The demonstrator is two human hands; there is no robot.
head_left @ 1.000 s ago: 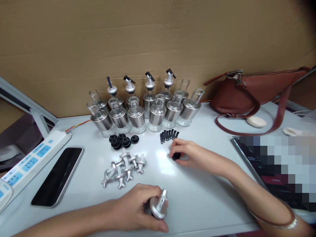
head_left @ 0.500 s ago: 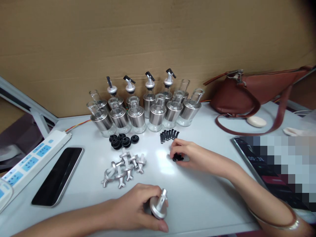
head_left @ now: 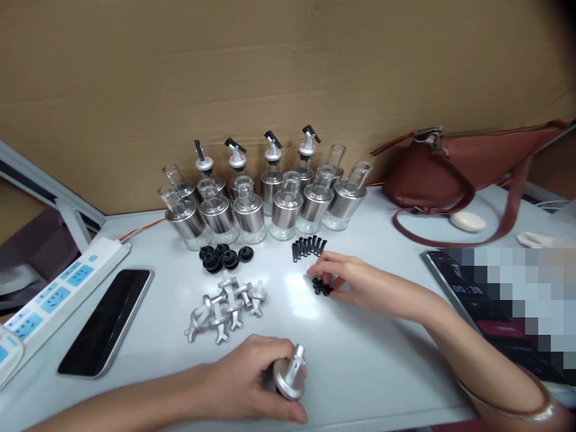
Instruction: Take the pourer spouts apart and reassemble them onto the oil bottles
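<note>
Head view: pale table, cardboard wall; left grip pinches spout (right grip unclear).

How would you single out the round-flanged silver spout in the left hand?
Near the front edge of the pale-grey table is the bare left hand. It grips the round-flanged silver spout; unlike the loose silver spouts grouped beyond, only this one is held.

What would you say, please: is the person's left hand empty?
No, the left hand is curled around a silver pourer top.
</note>
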